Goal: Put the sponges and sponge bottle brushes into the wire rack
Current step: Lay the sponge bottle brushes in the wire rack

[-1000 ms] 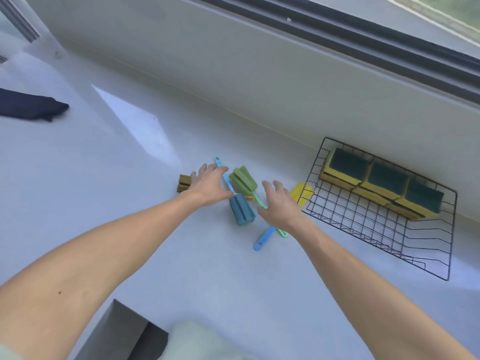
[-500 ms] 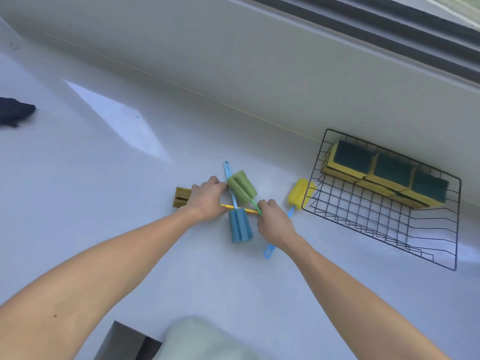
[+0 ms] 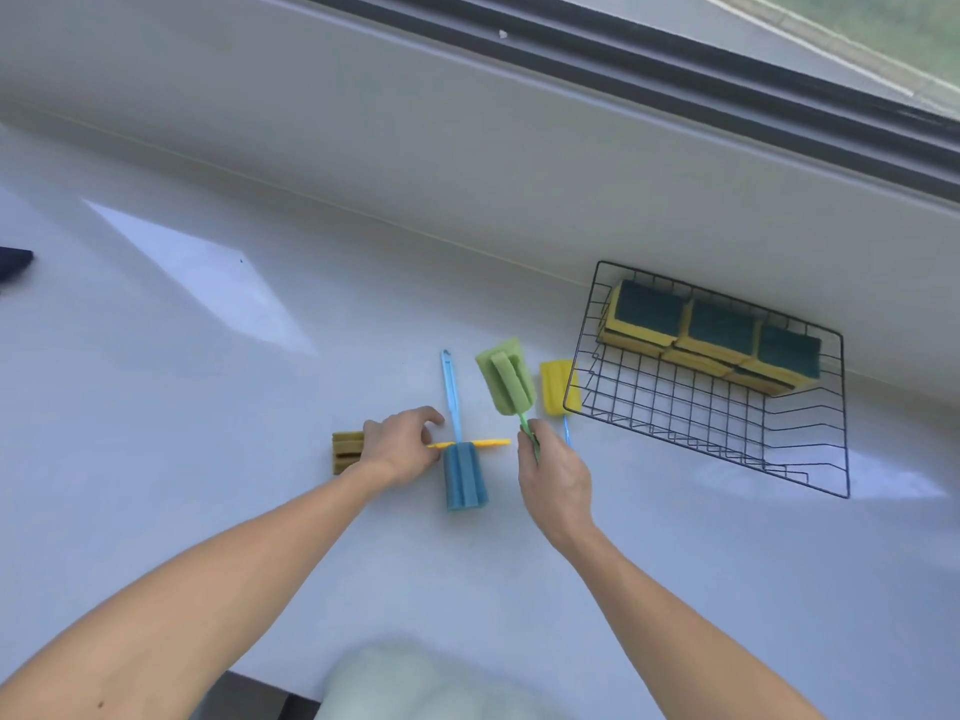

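Note:
My right hand (image 3: 555, 475) grips the handle of a green sponge bottle brush (image 3: 506, 376) and holds it tilted above the white counter. My left hand (image 3: 400, 446) closes on the yellow handle of an olive-headed brush (image 3: 347, 450) that lies flat. A blue sponge brush (image 3: 464, 475) lies across that handle, with its light-blue handle pointing away from me. A yellow-headed brush (image 3: 557, 385) lies against the left side of the black wire rack (image 3: 727, 433). Three yellow-and-green sponges (image 3: 717, 330) stand in a row in the rack's far part.
A white wall and a window frame run behind the counter. A dark cloth (image 3: 13, 262) lies at the far left edge. Something pale and blurred (image 3: 415, 683) sits at the counter's near edge.
My right hand closed on the green brush's handle and lifted it toward the rack. My left hand settled on the yellow handle.

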